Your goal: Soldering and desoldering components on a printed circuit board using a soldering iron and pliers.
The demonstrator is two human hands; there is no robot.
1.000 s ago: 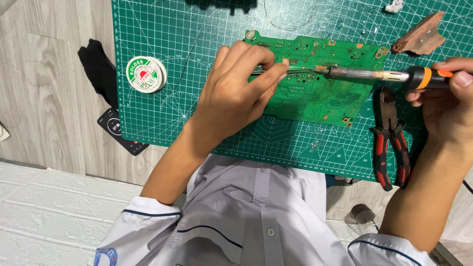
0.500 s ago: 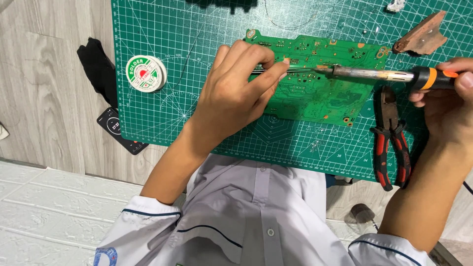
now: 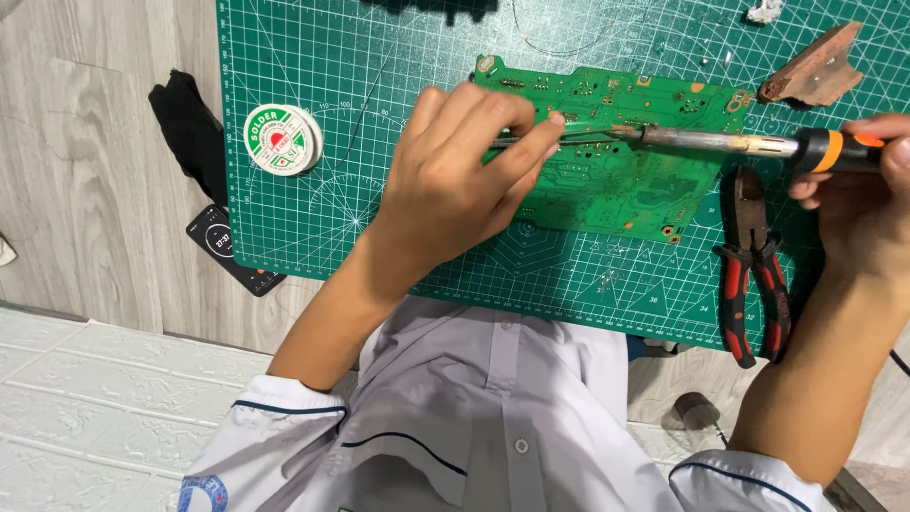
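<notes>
Hands are busy over a green circuit board (image 3: pixel 616 180) that lies flat on a green cutting mat (image 3: pixel 379 114), near the far right part of the mat; the mat lies on a wooden desk (image 3: pixel 85 171).

The left hand (image 3: pixel 455 180) rests on the left end of the board; its fingers are curled and pressed together, pinching thin metal tweezers (image 3: pixel 531 140); the tweezer tips poke out past the fingertips and point right, along the top part of the board.

The right hand (image 3: pixel 867 199) is at the right edge of the mat, off the board; its fingers are wrapped tight around the black and orange handle of a soldering iron (image 3: pixel 739 144); the long metal part of the iron lies across the right end of the board and points left; its tip meets the tweezer tips near the middle of the board's top part, well away from the right hand and just beside the left fingertips.

Red and black pliers (image 3: pixel 754 265) lie on the mat just right of the board, under the iron; a round spool of solder (image 3: pixel 282 139) sits near the mat's left edge; a brown rough chunk (image 3: pixel 815 66) lies in the mat's far right corner; a black phone (image 3: pixel 232 249) lies on the desk, at the mat's near left corner; a black cloth (image 3: pixel 185 123) lies just off the mat's left edge.
</notes>
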